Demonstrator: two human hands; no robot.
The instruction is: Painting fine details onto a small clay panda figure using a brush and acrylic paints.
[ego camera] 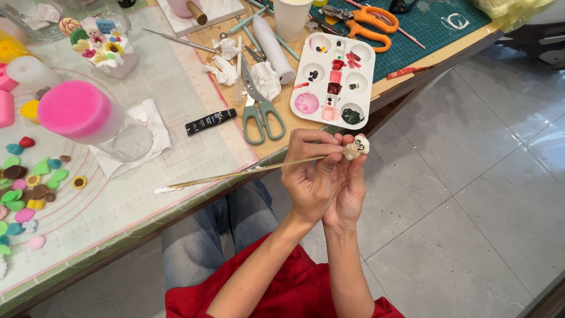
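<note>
Just right of the frame's centre, our right hand (348,187) closes its fingertips around a small white clay figurine with black-painted eyes (358,145), holding it up over the grey tiled floor (471,194), clear of the table's edge. Our left hand (310,176) sits against it, the two touching, and pinches a long thin pale wooden brush handle (247,171) near its working end, the tip resting on the figurine while the shaft runs away to the lower left.

The figurine looks very light and, we judge, fragile — small painted details that would smear or chip under pressure. It is best held by its lower body and back, from below, as the right fingertips do, leaving the painted face free. The brush looks stiff, light and slim; a pinch close to the tip gives the steadiest control.

Outward and above the hands, at upper centre, lies a white plastic palette with round wells of red, pink and black paint (333,79). Just left of it are green-handled scissors (261,109) and crumpled white tissues (266,79). Further left a small black paint tube (210,122) lies on a translucent work mat (165,88). A pink foam-topped cylinder (79,112) stands at left, and small coloured clay shapes (26,188) scatter along the left edge. Orange-handled scissors (368,26) rest on a green cutting mat (435,29) at the top.
</note>
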